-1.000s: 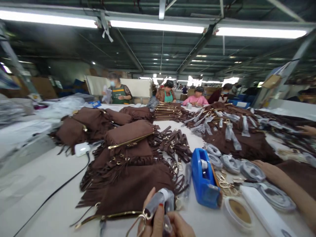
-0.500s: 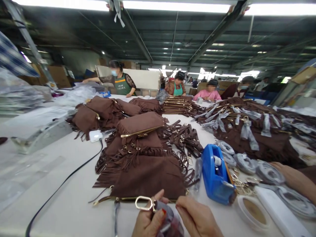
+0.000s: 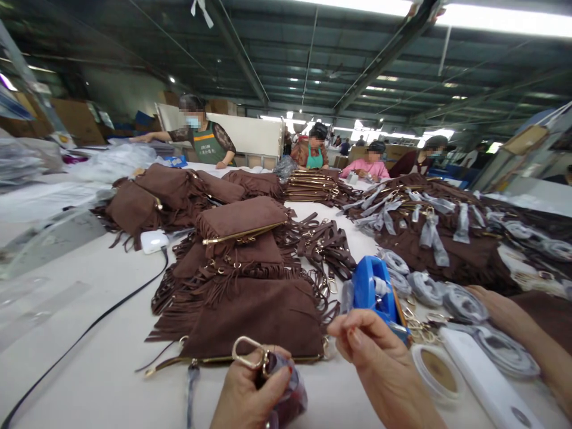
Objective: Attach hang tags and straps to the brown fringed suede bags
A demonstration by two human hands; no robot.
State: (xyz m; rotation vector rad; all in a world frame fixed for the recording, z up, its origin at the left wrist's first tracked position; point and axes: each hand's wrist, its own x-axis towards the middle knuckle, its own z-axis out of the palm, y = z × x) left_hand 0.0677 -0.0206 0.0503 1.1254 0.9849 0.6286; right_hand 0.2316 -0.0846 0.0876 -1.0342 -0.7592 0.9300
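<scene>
My left hand (image 3: 243, 390) is closed around a strap bundle (image 3: 290, 402) wrapped in clear plastic. A gold clasp (image 3: 247, 351) sticks out above its fingers. To the right, my right hand (image 3: 379, 363) is raised with thumb and fingertips pinched together; what they hold, if anything, is too small to make out. It is just in front of a blue tape dispenser (image 3: 369, 286), partly covering it. Beyond my hands lies a brown fringed bag (image 3: 263, 316) with a gold zipper along its near edge.
Brown bags (image 3: 170, 190) are heaped at the back left. Loose straps (image 3: 326, 244) lie mid-table. At right are wrapped strap coils (image 3: 465, 304), a tape roll (image 3: 435, 372), a white box (image 3: 487, 378) and another person's hand (image 3: 500, 310). A black cable (image 3: 107, 319) crosses the left side.
My right hand has moved up and away from the wrapped strap bundle toward the tape dispenser. My left hand still grips the bundle. The view has shifted a little to the right.
</scene>
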